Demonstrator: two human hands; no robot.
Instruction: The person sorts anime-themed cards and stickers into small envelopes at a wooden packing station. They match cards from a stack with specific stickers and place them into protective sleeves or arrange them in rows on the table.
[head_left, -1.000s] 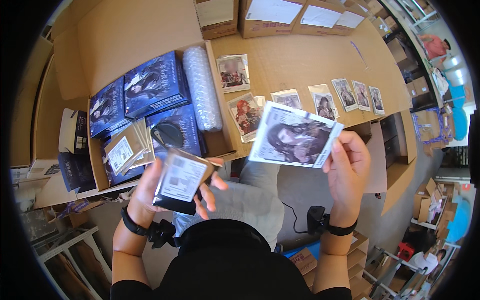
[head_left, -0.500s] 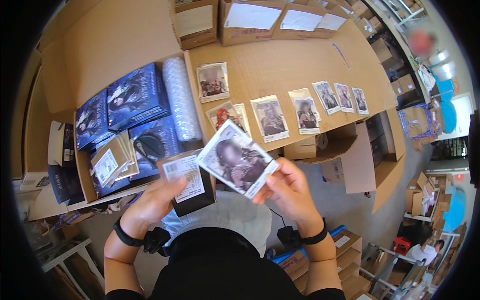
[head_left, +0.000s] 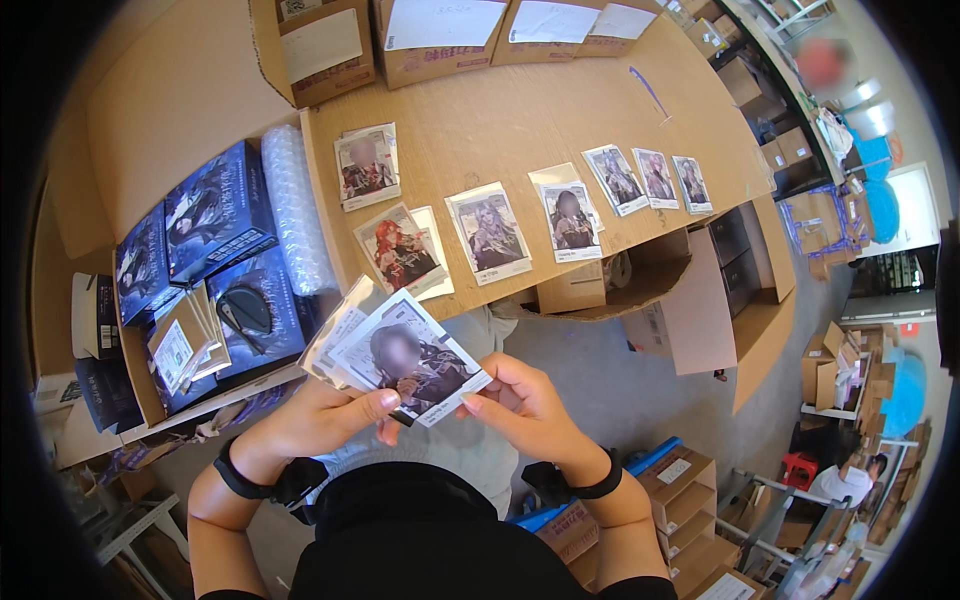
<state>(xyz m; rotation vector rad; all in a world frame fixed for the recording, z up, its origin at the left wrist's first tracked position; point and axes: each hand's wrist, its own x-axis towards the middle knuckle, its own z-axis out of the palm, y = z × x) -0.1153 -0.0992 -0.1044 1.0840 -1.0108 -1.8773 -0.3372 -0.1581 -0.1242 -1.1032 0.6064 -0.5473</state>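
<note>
My left hand (head_left: 345, 415) grips a small stack of clear-sleeved flat pieces (head_left: 340, 325), with its thumb over the lower edge. On top of that stack lies an illustrated picture card (head_left: 435, 375) with a white border, tilted to the left. My right hand (head_left: 525, 405) pinches the card's lower right corner between thumb and fingers. Just beyond, on the table, a card with a red-haired figure (head_left: 400, 250) rests on another one. A pale-haired figure's card (head_left: 488, 235) lies to its right, then a dark-haired one (head_left: 572, 215).
At left an open carton holds blue illustrated boxes (head_left: 220, 215), a bubble-wrap roll (head_left: 298, 215), labelled envelopes (head_left: 180, 345) and a dark oval object (head_left: 245, 310). More cards (head_left: 615, 180) line the table (head_left: 480, 120). Cartons (head_left: 440, 45) stand behind. A person (head_left: 845, 482) is far right.
My view has shifted right. Both hands have come closer together, and the card now overlaps the sleeved stack in my left hand. The labelled face and dark box under my left hand no longer show.
</note>
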